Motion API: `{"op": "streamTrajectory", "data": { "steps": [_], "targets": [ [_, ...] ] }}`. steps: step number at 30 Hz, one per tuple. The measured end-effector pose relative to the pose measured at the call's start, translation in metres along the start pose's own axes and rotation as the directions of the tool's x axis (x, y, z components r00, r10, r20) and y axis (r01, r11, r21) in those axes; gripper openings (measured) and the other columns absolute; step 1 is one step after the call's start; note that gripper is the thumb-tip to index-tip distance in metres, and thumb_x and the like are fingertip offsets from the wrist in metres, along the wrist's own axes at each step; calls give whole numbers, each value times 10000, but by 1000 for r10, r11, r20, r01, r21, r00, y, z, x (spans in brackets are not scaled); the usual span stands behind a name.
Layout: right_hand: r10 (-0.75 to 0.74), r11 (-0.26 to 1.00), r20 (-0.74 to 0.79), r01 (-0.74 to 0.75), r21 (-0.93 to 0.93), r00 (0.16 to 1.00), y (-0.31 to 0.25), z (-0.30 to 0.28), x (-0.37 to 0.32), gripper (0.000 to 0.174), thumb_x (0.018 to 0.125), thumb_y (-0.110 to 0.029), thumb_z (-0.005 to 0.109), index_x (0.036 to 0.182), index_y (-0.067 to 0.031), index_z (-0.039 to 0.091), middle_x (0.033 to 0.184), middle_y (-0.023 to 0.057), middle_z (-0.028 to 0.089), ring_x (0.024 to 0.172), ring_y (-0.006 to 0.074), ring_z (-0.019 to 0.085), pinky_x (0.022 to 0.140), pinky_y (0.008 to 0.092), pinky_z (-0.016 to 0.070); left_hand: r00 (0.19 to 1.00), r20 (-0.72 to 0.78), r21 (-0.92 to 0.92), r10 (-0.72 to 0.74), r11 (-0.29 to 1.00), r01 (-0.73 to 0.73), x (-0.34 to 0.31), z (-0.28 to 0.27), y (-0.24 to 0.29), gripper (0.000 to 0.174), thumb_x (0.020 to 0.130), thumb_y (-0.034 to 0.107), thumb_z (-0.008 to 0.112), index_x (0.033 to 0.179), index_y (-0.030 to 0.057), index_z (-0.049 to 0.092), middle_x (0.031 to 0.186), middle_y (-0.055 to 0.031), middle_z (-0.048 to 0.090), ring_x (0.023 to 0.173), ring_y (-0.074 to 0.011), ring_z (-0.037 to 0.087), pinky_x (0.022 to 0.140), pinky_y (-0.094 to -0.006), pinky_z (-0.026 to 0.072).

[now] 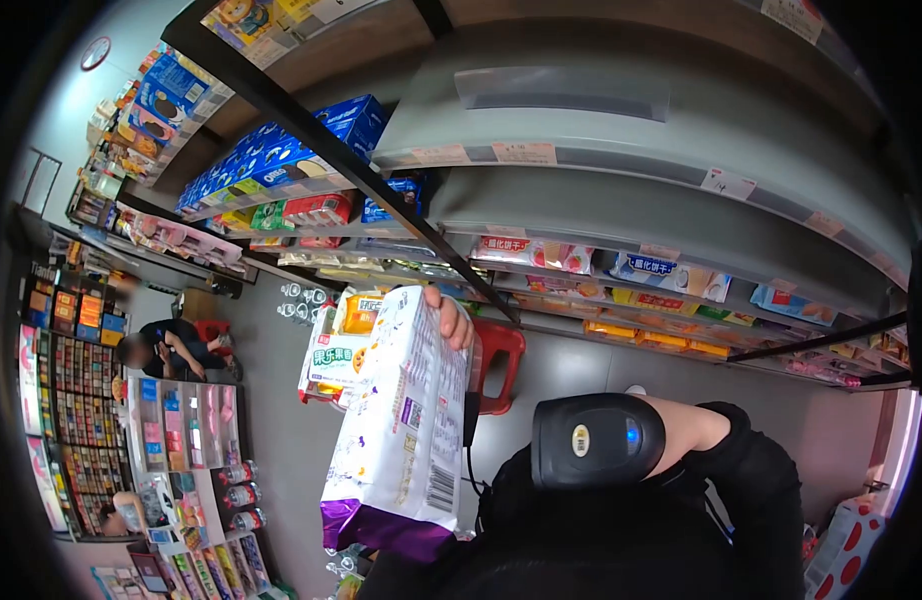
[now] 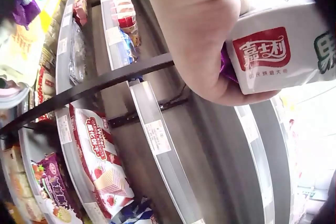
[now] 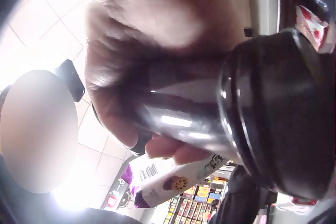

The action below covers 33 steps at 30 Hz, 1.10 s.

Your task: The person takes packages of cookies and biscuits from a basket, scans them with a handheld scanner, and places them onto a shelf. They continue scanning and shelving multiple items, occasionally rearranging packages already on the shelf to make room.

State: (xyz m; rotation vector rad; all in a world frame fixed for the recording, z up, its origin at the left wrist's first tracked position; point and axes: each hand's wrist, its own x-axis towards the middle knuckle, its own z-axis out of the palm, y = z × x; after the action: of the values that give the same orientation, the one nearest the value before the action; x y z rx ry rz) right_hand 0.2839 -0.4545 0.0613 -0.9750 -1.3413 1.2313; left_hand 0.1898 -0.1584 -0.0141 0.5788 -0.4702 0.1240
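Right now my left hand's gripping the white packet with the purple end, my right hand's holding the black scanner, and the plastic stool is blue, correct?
Not quite: the stool is red, as the head view shows. The rest holds: your left hand grips the white packet, and your right hand holds the black scanner.

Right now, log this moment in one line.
left hand: grips white-and-purple package | right hand: grips black scanner, blue light lit | barcode: uncovered
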Motion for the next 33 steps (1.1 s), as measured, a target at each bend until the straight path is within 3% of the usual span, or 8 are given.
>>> {"op": "streamTrajectory", "data": {
  "steps": [2,4,5,12,21,28,33],
  "targets": [
    [-15,1000,4,15,-18,1000,-6,1,6,553,608,-174,714,1068,-6,456,991,126,548,883,219,527,776,314,418,998,69,5,6,1000,-6,3,-1,0,450,812,429,460,1048,48,421,809,-103,525,700,-233,531,652,-351,395],
    [82,995,96,-87,50,992,-15,3,12,483,619,-165,701,1018,-2,483,915,130,572,837,215,545,732,311,431,994,109,3,10,1000,-11,6,0,1,444,813,422,461,1050,49,421,808,-101,526,702,-232,530,654,-351,394],
    [23,995,76,-31,96,997,-17,7,17,433,630,-159,691,984,-2,495,860,126,583,795,210,552,703,308,433,993,117,5,-8,1000,8,6,1,2,444,808,401,482,1070,49,412,826,-101,526,720,-229,532,678,-347,385],
    [-2,998,92,-3,61,996,-19,16,24,423,637,-158,685,981,-5,493,883,127,577,799,215,543,717,314,426,985,170,0,-27,1000,27,1,-6,3,476,761,310,590,1102,51,383,862,-102,520,745,-225,532,701,-344,380],
    [29,999,98,-32,30,995,-22,23,23,436,630,-166,696,980,-1,495,896,128,576,810,222,543,727,318,423,987,159,22,0,1000,-3,-9,-6,5,553,772,484,500,1091,49,379,838,-109,520,757,-244,539,692,-357,371],
    [1,994,95,-11,107,995,-23,25,19,445,630,-172,700,987,-2,495,900,125,579,816,222,546,732,318,424,986,164,11,-11,1000,9,-10,-9,8,529,772,449,515,1091,46,391,849,-121,525,759,-255,541,684,-357,372],
    [11,996,83,-18,86,996,-17,25,14,522,618,-172,711,1046,-5,462,982,130,553,867,221,534,756,318,420,983,183,-21,-19,1000,23,-9,-16,8,454,801,360,518,1093,36,389,852,-129,523,760,-272,539,690,-372,390]
  ]
}}
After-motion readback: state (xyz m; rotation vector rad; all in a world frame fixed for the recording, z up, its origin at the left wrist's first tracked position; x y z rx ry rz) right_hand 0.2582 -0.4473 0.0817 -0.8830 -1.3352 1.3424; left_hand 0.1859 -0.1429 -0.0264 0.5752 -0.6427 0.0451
